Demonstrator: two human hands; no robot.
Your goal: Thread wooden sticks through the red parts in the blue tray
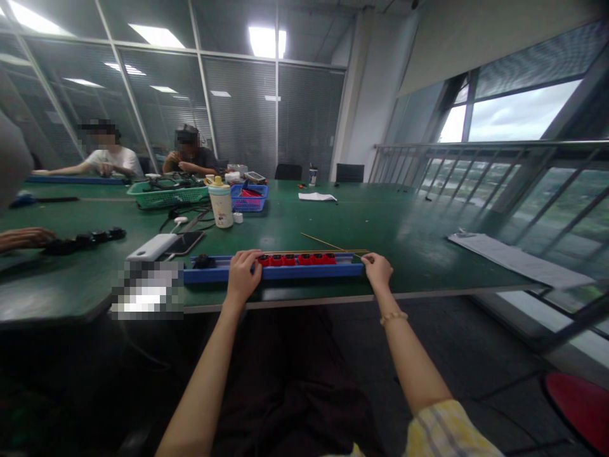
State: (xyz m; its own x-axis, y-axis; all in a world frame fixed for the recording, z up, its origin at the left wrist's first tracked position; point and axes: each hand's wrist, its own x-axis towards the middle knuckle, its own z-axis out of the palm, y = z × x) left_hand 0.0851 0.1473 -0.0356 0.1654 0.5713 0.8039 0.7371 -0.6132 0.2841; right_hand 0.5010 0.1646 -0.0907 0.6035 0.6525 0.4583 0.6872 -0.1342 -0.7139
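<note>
A long blue channel [309,271] lies along the near table edge, with several red blocks with dark tops [304,259] in a row inside it. A small black part [203,261] sits near its left end. My left hand [244,274] is closed over the channel's near wall, beside the leftmost red block; its fingertips are partly hidden. At the channel's right end, my right hand [378,271] pinches the end of thin brass-coloured strips. One thin strip [323,242] slants away to the upper left, while another runs along the channel's far wall.
Left of the channel are a white power bank [152,247], a phone [187,242] and several black parts [85,240] by another person's hand [26,240]. Beyond stand a bottle [221,206], a green basket [164,195] and a blue basket [250,202]. A clipboard [518,259] lies right.
</note>
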